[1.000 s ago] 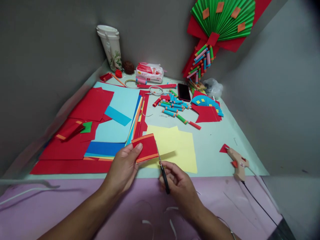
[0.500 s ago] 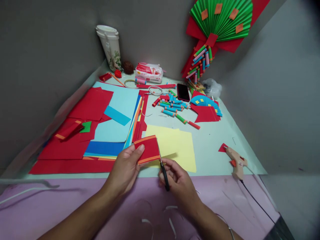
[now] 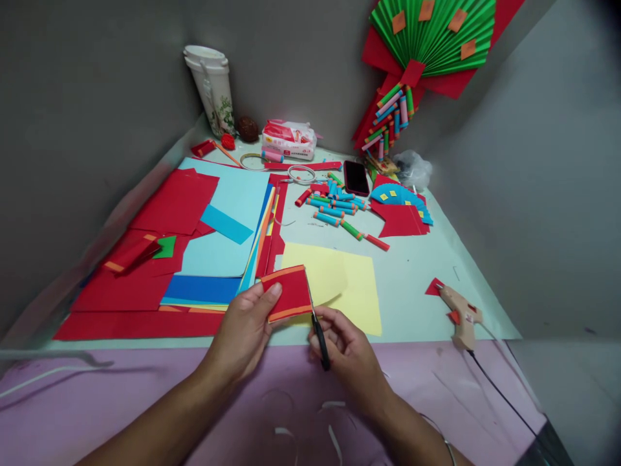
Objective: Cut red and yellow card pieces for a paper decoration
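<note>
My left hand [image 3: 242, 327] pinches a small red paper card with orange stripes [image 3: 287, 292] along its top and bottom, thumb on its left part. My right hand [image 3: 347, 346] grips black-handled scissors [image 3: 317, 327], whose blades run along the card's right edge. Both hands hover over the near edge of the pale green table [image 3: 412, 272], just in front of a yellow paper sheet [image 3: 339, 281].
Red, light blue and blue paper sheets [image 3: 194, 246] are stacked at left. Small rolled paper tubes [image 3: 339, 207] and a phone [image 3: 356, 178] lie behind. A glue gun [image 3: 460, 314] rests at right, its cord trailing off. A cup [image 3: 213, 87] and green paper fan [image 3: 431, 39] stand at the back.
The scissors have advanced slightly up the card's right edge and the card has shifted a little right. The hands have otherwise stayed in place.
</note>
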The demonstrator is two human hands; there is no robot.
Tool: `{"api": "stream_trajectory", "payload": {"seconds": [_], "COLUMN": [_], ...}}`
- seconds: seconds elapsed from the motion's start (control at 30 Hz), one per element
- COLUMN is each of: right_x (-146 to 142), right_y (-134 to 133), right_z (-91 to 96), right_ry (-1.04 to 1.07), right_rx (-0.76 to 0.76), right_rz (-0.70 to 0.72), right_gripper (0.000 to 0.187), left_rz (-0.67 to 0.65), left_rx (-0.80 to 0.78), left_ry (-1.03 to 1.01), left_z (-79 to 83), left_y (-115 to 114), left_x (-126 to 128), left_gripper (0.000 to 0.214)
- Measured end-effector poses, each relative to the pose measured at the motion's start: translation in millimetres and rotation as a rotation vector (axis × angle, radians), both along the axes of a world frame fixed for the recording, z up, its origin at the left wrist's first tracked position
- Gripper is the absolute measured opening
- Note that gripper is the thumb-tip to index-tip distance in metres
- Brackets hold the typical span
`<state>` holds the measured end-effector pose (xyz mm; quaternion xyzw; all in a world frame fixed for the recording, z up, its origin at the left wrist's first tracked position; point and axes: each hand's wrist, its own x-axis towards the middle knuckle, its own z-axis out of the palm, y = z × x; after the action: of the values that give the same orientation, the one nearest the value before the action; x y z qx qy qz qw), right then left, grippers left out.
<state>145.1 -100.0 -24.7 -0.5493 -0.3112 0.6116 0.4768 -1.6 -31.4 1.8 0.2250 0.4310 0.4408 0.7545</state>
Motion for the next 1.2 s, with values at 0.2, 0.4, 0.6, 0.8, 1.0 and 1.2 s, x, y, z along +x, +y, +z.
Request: {"api": "stream_trajectory", "payload": {"seconds": [0.2, 0.4, 0.6, 0.8, 1.0, 1.2], "right_x": [0, 0, -2, -2, 2, 4], "right_y": [2, 1, 1, 3, 5, -4], "right_z": [1.6, -2.4, -1.7, -2.7, -3.6, -2.6], "right_ry": [0.021, 0.030, 0.017, 0.024, 0.000, -0.085], "right_rx": [-0.006, 0.001, -0.012, -0.043, -0.086, -0.160], "right_rz": [-0.021, -0.027, -0.050, -0.053, 0.010, 0.172], "right_gripper": [0.040, 0.038, 0.036, 0.039, 0.044, 0.034], "left_rz": [-0.003, -0.013, -0.018, -0.030, 0.030, 0.220], "left_rx": [0.009, 0.003, -0.010, -0.003, -0.005, 0.101], "left_ry": [0.005, -0.013, -0.006, 0.008, 0.037, 0.120], "left_z": [-4.2, -4.9, -4.1, -7.2, -3.9, 0.2], "left_y": [-1, 0, -1, -1, 4, 15], "left_x": [1, 1, 0, 0, -3, -13], "left_gripper": [0.034, 0.034, 0.039, 0.041, 0.036, 0.024]}}
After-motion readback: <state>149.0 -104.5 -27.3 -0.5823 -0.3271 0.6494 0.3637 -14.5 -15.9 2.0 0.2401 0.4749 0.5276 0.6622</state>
